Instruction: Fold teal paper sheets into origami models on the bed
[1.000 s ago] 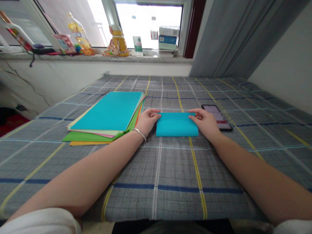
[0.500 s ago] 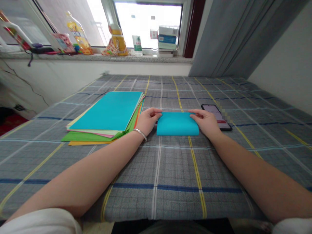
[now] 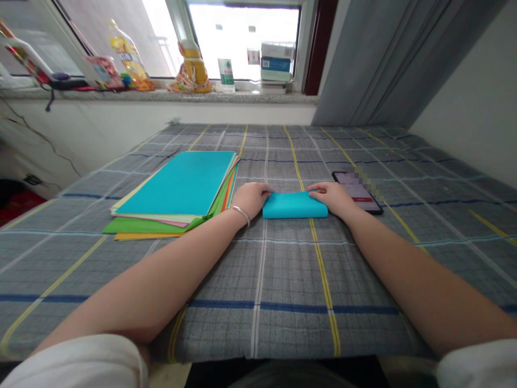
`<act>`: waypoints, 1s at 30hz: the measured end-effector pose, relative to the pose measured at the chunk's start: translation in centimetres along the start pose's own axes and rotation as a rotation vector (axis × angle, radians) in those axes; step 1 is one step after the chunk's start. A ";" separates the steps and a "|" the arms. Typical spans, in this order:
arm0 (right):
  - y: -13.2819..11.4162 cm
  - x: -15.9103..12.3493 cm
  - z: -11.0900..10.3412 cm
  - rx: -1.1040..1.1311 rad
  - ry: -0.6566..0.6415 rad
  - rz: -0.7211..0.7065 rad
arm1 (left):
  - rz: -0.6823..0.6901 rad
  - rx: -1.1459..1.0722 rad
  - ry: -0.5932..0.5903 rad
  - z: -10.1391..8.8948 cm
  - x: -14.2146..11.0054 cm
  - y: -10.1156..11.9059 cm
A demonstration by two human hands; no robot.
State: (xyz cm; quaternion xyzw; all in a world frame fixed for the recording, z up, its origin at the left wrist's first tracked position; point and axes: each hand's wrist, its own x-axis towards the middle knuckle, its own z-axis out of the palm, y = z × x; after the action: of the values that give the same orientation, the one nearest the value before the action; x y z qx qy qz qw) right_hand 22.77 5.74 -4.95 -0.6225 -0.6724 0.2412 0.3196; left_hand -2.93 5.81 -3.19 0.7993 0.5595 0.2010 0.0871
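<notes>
A plaid cover in grey, blue and yellow [image 3: 283, 280] spreads across the frame beneath a stone window sill [image 3: 161, 96] lined with bottles and boxes. Left of its middle lies a stack of coloured paper [image 3: 173, 186], turquoise on top. A phone [image 3: 359, 189] lies toward the right, just beyond the right hand [image 3: 331, 196]. Near the cover's centre, a folded turquoise paper [image 3: 294, 206] lies flat between both hands. The left hand [image 3: 250, 198], wearing a silver bangle [image 3: 241, 215], sits at its left end, the left fingers [image 3: 262, 188] close together and touching it. The right fingers [image 3: 319, 187], also narrowly spaced, lie on its right end. Whether the thumbs grip it cannot be told.
</notes>
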 end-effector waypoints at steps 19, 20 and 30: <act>-0.6 -0.3 -0.2 -0.026 -0.018 0.016 | 0.246 0.122 0.001 1.1 0.3 -1.2; -0.6 -0.4 -0.2 -0.027 -0.018 0.017 | 0.275 0.123 -0.002 1.2 0.4 -1.4; -0.2 -0.2 0.0 -0.020 -0.012 -0.002 | 0.344 0.262 -0.155 -0.4 0.7 -0.2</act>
State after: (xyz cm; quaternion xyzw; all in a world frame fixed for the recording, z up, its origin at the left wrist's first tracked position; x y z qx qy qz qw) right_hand 22.65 5.55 -4.78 -0.6235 -0.6772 0.2382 0.3096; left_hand -3.04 6.45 -2.75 0.9005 0.4279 0.0765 -0.0104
